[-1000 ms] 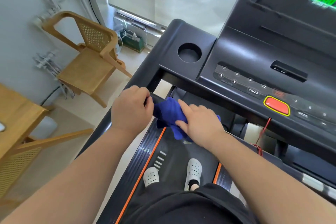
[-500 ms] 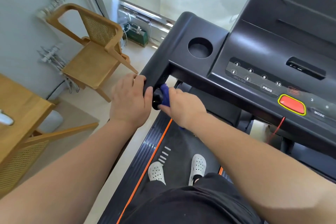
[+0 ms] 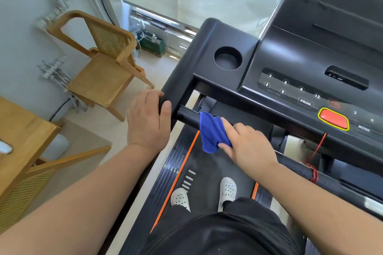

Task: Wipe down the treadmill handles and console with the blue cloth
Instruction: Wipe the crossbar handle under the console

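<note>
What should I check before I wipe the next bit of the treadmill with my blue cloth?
1. Blue cloth draped over the front handlebar: ok.
2. Right hand pinching the cloth: ok.
3. Left hand gripping the side rail for balance: ok.
4. Both white shoes on the belt: ok.
5. Red safety cord apart from the cloth: ok.
6. Belt stopped: cannot tell.
</note>
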